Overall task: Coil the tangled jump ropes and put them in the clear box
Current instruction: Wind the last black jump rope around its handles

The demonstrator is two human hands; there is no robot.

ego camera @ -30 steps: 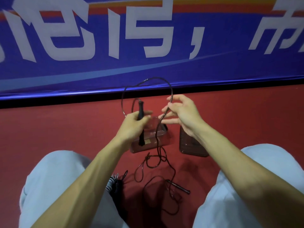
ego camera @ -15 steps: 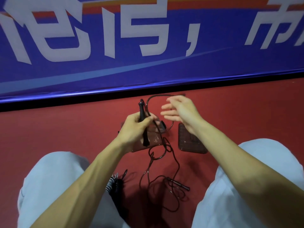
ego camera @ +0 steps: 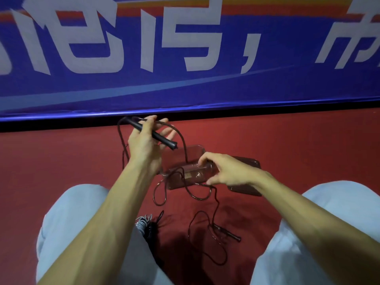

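- The left hand (ego camera: 144, 145) is raised above the red floor (ego camera: 298, 145) and grips a black handle (ego camera: 165, 140) of the jump rope (ego camera: 183, 141). The thumb lies over the handle and the fingers are under it, partly spread.
- The handle is tilted. Its far end points up to the left and its thick end comes out on the right side of the fingers.
- The rope makes loops around this hand. One strand hangs down behind the wrist, and another bends over the fingertips and goes down into the clear box (ego camera: 191, 177).
- The right hand (ego camera: 228, 171) holds the clear box. Its fingers are curled over the near rim and the thumb is lower, on the outside wall. The rope enters just beside the fingertips; I cannot tell if they touch it.
- More rope lies in loose curves on the floor before the box and ends at the second handle (ego camera: 228, 234), between the knees.
- The lid (ego camera: 249, 161) lies right of the box, partly under the right hand.
- A grey and black coiled rope (ego camera: 143, 223) lies by the left leg.
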